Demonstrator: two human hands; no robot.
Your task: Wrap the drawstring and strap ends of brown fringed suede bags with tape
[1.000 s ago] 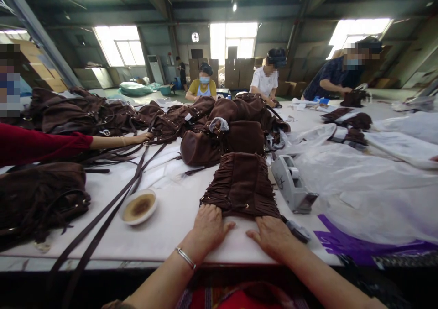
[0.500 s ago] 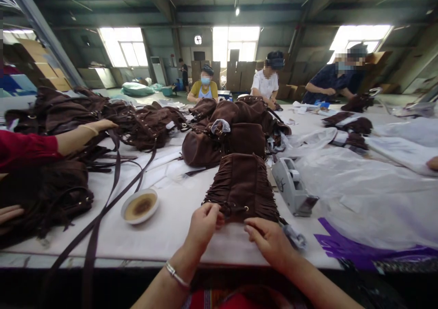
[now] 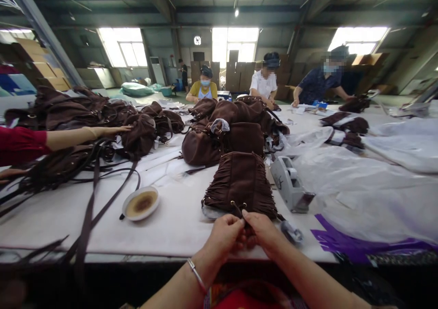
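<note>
A dark brown fringed bag [image 3: 241, 179] lies flat on the white table in front of me, its drawstring opening with metal eyelets toward me. Both hands meet just below that edge. My left hand [image 3: 226, 233] is closed in a pinch on the bag's drawstring cord [image 3: 237, 208]. Pressed against it, my right hand [image 3: 262, 231] pinches the same cord with thumb and fingers. The exact ends of the cord are hidden by my fingers. Clear plastic [image 3: 212, 213] shows under the bag's left front corner.
A bowl of brownish liquid [image 3: 141, 204] stands left. To the right are a grey tape dispenser [image 3: 292, 185], plastic bags [image 3: 362, 181] and purple plastic [image 3: 356, 243]. More brown bags [image 3: 236, 110] are piled behind. A co-worker's arm [image 3: 78, 138] reaches in from the left; others work across the table.
My hands have come together from apart, at the middle of the bag's opening, now pinching the cord. The left co-worker's hand has shifted right and pulled bags and straps along.
</note>
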